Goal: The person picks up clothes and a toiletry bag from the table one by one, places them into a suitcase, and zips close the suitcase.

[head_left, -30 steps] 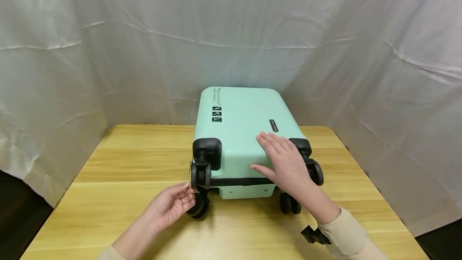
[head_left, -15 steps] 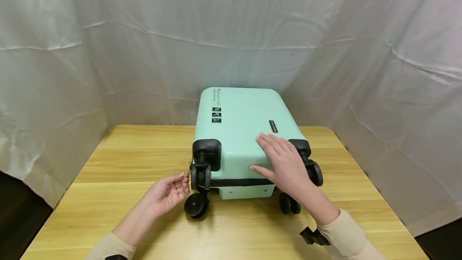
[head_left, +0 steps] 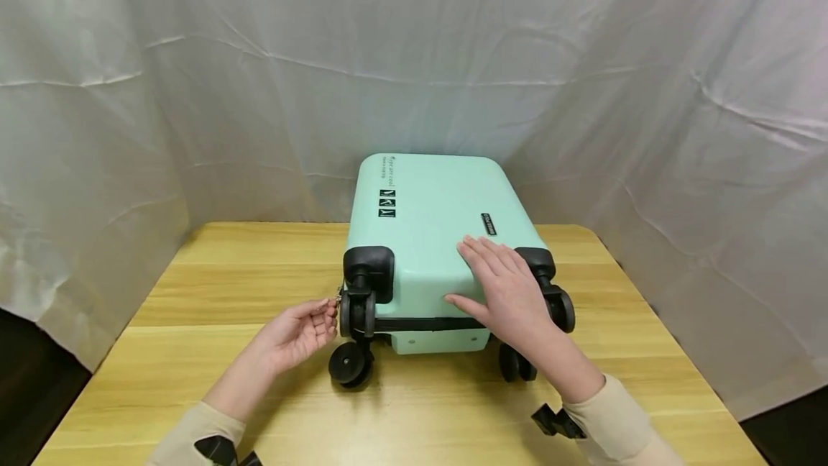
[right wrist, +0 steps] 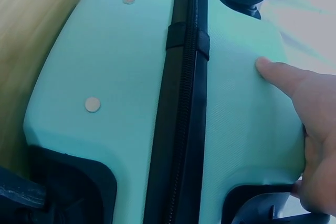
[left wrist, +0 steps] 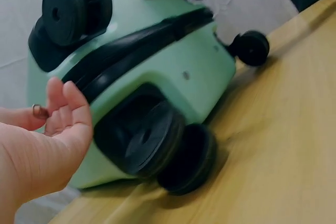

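A mint-green hard-shell suitcase [head_left: 433, 200] lies flat, its wheeled end toward me. At its left side my left hand [head_left: 294, 340] pinches a small metal zipper pull [left wrist: 39, 111] between thumb and fingertips, just beyond the upper left wheel [head_left: 358, 311]. My right hand [head_left: 511, 293] rests on the top near the right corner, fingers straight and thumb spread over the front edge. In the right wrist view, the black zipper [right wrist: 184, 93] runs along the wheeled end between the two shells, closed where it shows.
The suitcase stands on a wooden table [head_left: 246, 279], backed by pale hanging cloth [head_left: 414, 42]. Black caster wheels jut out at the near corners, including the lower left wheel [head_left: 350, 364] just below my left hand. A black mount [head_left: 556, 421] sits at the right sleeve.
My left hand has moved forward along the suitcase's left side, from beside the lower wheel up to the zipper pull. The right hand stays in place on top.
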Available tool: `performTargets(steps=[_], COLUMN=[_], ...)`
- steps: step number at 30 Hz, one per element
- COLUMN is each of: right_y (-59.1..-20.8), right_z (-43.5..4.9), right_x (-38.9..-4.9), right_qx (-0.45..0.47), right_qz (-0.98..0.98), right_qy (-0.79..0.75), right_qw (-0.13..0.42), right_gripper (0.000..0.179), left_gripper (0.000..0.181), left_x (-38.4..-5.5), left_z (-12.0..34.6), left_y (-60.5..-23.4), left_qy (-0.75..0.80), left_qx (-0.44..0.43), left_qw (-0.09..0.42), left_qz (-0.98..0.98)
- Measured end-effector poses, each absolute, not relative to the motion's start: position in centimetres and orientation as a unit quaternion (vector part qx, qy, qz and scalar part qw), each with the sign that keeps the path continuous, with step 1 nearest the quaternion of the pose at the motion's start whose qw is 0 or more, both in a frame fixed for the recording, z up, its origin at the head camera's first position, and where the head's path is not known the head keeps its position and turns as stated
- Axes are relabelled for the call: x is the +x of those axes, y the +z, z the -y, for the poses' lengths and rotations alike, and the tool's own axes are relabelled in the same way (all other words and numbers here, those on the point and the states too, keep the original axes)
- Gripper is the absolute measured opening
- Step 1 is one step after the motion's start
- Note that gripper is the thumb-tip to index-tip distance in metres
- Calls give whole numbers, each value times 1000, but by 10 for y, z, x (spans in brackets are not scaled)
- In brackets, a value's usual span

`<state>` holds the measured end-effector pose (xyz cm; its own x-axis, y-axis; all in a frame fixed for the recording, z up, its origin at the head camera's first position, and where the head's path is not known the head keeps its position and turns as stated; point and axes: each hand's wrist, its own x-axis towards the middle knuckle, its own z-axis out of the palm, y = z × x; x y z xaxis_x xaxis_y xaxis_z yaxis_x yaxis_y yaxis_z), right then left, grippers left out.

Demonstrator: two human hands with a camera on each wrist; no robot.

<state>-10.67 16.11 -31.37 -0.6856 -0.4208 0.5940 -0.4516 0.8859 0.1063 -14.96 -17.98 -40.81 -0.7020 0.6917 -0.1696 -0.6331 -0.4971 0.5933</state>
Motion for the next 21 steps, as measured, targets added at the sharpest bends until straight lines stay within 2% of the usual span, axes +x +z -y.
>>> performTargets(steps=[9, 21], right_y=[-305, -292], right_z=[-159, -162], right_x=[-101, -99], right_qx=[225, 248], right_qz=[934, 940], right_qy=[14, -9], right_qw=[276, 233], right_gripper=[75, 74], left_gripper=[30, 24], left_x=[-157, -164], left_z=[186, 195], left_y=[-407, -405], left_qy=[833, 792], left_qx=[70, 64], left_qw=[399, 323], left_qz=[-377, -514])
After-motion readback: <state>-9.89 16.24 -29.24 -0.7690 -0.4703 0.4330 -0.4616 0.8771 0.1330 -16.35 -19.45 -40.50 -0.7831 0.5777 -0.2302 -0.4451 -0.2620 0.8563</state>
